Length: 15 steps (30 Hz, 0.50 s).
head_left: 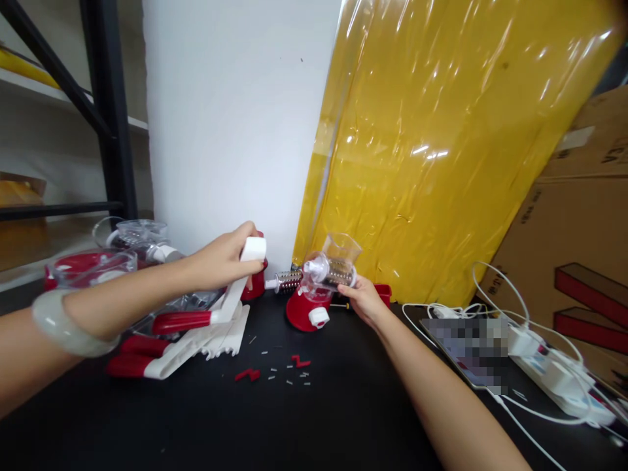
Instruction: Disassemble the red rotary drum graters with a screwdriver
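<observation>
My left hand point(233, 258) is closed around the white end of a crank handle point(228, 306) with a red grip, above a pile of similar white-and-red handles point(196, 343). A red part point(254, 284) stands just behind that hand. My right hand point(360, 296) is closed on the end of a metal grater drum point(338, 271) with a white-and-clear hub. The drum is at the clear top of a red grater base point(307, 309) with a white knob point(318, 318). Another metal drum point(287, 282) lies between the hands.
Small red pieces point(248, 374) and several metal pins point(289, 383) lie on the black table point(245, 425). Clear and red grater parts point(88, 265) are piled at left. A tablet point(466, 350), white cables and a power strip point(564, 386) are at right.
</observation>
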Motion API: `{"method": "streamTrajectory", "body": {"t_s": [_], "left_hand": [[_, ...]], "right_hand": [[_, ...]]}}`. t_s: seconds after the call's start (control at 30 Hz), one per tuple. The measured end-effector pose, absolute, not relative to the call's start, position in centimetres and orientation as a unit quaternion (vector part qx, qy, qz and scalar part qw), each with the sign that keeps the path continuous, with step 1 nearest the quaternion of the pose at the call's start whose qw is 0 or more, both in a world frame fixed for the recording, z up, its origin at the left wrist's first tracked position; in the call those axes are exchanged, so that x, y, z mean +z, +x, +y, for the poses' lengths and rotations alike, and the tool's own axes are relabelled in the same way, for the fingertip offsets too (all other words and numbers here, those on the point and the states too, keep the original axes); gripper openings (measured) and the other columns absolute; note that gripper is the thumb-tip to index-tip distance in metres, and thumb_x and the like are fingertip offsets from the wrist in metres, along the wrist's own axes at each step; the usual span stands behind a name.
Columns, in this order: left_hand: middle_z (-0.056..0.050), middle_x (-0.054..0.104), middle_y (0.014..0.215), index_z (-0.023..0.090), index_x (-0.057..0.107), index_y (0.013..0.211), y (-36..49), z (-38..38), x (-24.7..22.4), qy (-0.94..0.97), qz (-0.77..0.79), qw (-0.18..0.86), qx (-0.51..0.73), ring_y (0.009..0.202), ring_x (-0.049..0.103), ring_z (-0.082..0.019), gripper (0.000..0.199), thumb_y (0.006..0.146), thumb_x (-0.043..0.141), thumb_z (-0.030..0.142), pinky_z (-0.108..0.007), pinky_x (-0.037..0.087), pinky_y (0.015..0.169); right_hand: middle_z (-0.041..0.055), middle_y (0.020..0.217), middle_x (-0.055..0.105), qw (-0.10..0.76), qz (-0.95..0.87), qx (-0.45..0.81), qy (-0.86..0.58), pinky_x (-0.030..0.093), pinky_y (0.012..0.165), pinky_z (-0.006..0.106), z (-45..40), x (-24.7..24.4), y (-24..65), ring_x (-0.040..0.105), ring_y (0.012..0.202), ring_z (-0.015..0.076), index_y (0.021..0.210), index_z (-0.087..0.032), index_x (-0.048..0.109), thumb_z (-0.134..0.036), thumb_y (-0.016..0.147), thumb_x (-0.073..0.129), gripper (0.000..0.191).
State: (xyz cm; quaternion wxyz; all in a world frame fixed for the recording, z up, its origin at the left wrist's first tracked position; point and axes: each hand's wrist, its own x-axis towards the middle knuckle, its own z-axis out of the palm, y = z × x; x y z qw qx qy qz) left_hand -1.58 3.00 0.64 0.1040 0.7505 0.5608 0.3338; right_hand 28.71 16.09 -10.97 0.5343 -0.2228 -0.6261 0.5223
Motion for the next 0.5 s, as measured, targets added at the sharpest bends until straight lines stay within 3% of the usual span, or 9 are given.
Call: {"method": "streamTrajectory", "body": {"t_s": [0.17, 0.3, 0.5], "left_hand": [[0.0, 0.065, 0.071, 0.022, 0.043, 0.093, -1.7, 1.4, 2.9, 0.747, 0.578, 0.082, 0.318, 0.067, 0.062, -0.019, 0.033, 0.072, 0.062, 0.037, -0.028, 0.039, 0.057], [0.001, 0.065, 0.071, 0.021, 0.041, 0.102, -5.1, -0.3, 2.8, 0.679, 0.666, 0.087, 0.297, 0.065, 0.062, -0.019, 0.045, 0.074, 0.064, 0.048, -0.026, 0.038, 0.054], [0.003, 0.059, 0.08, 0.019, 0.04, 0.106, -12.8, -5.3, 2.1, 0.632, 0.727, 0.038, 0.266, 0.075, 0.056, -0.012, 0.042, 0.081, 0.062, 0.045, -0.019, 0.039, 0.065]], "right_hand": [[0.0064, 0.101, 0.077, 0.527, -0.628, 0.527, -0.226, 0.042, 0.103, 0.045, 16.3, -11.0, 28.5, 0.068, 0.101, 0.027, 0.09, -0.021, 0.077, -0.038, 0.053, 0.091, 0.043], [0.0072, 0.098, 0.077, 0.528, -0.624, 0.531, -0.224, 0.041, 0.104, 0.046, 16.1, -11.3, 28.8, 0.067, 0.104, 0.0285, 0.091, -0.021, 0.077, -0.037, 0.053, 0.091, 0.043], [0.0075, 0.099, 0.077, 0.535, -0.604, 0.544, -0.229, 0.04, 0.105, 0.044, 16.1, -11.7, 28.5, 0.068, 0.104, 0.0267, 0.093, -0.021, 0.077, -0.034, 0.055, 0.091, 0.043]]}}
